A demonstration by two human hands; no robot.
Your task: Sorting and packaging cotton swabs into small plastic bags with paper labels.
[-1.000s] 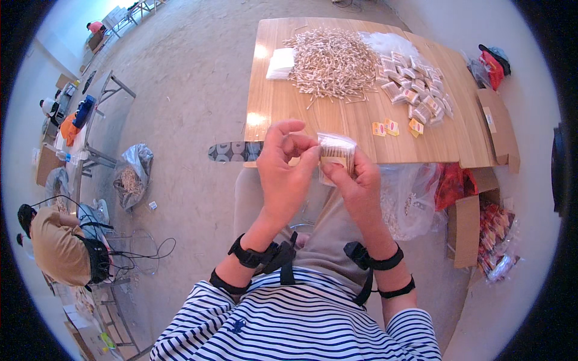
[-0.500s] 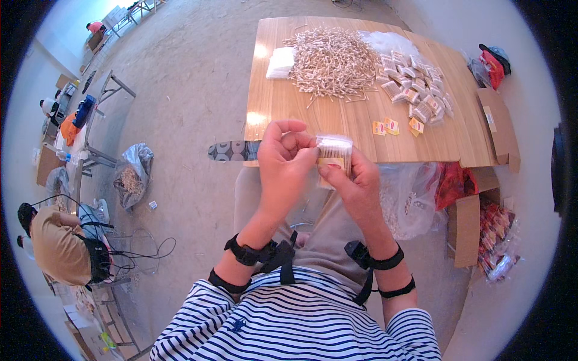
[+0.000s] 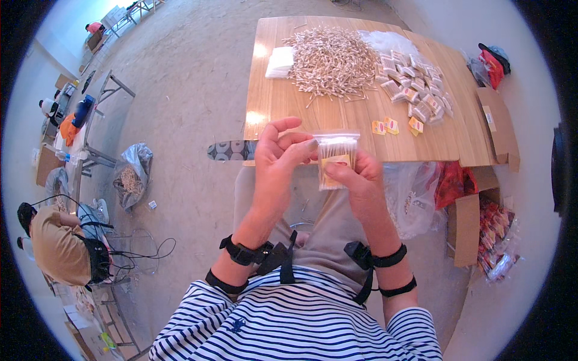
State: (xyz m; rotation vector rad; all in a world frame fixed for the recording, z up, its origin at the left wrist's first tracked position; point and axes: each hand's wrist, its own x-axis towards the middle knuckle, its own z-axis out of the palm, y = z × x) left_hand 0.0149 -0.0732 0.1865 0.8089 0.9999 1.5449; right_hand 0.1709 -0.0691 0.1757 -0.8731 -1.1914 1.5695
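Note:
A small clear zip bag of cotton swabs [image 3: 338,147] stands upright above my lap, at the near edge of the table. My right hand [image 3: 365,180] is closed around its lower right side, its thumb pressed on a yellow and white card [image 3: 335,161] at the front of the swabs. At the bag's upper left edge, the thumb and curled fingers of my left hand [image 3: 274,157] pinch it beside the zip strip. The other left fingers curl loosely above. Fingers behind the bag are hidden.
On the wooden table [image 3: 271,108] lie a heap of loose cotton swabs [image 3: 331,60], a stack of white bags [image 3: 280,62], a pile of filled bags [image 3: 415,87] and several yellow cards [image 3: 388,126]. An open carton [image 3: 466,231] stands right. A person [image 3: 60,246] sits at far left.
The bag has turned to face me more squarely and shows its full zip strip. My left hand has shifted slightly left, its thumb sliding from the bag's front to its edge.

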